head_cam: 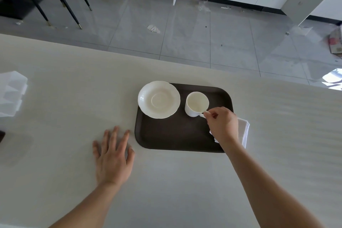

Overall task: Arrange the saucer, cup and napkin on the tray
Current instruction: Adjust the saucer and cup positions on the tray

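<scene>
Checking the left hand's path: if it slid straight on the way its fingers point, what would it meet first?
Probably the tray: the left hand lies flat on the table, fingers aimed up-right at its near-left edge.

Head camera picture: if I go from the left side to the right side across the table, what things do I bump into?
Crumpled white paper → flat left hand → round white saucer → white cup → right hand pinching the cup's handle → folded white napkin.

- White scalloped saucer (pixel 158 99): flat, overhanging brown tray (pixel 172 135) at 10 o'clock corner.
- White cup (pixel 196 103): upright, empty, at tray's 1 o'clock.
- Folded white napkin (pixel 244 131): at tray's 3 o'clock edge, partly hidden.
</scene>
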The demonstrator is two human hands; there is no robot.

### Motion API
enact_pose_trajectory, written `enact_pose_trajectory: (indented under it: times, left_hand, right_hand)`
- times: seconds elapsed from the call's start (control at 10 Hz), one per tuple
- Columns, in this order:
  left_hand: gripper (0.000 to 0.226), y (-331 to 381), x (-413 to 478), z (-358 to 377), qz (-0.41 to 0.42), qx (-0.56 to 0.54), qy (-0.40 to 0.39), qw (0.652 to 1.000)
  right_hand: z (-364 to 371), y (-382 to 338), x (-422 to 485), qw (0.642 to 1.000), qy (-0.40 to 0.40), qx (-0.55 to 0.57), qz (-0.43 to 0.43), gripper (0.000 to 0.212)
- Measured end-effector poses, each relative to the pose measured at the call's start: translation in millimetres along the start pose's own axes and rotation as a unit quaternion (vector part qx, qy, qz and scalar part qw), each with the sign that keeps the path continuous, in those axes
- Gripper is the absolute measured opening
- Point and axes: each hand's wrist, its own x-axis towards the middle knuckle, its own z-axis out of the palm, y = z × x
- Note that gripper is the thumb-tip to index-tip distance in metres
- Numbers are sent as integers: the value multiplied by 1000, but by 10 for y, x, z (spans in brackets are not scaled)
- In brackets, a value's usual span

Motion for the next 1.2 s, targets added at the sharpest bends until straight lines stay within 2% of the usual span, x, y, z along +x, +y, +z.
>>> enact_pose_trajectory:
  times: [0.2, 0.4, 1.2]
  left_hand:
    - [57, -20, 0, 22, -1, 2, -3, 1000]
    - [56, -23, 5, 24, 1, 6, -5, 1000]
    - [55, -27, 3, 28, 5, -3, 4, 1000]
  right_hand:
    - [103, -169, -25, 998, 24, 19, 55, 24]
    - [209, -291, -98, 990, 22, 97, 104, 28]
    - [342, -483, -203, 979, 44, 151, 129, 29]
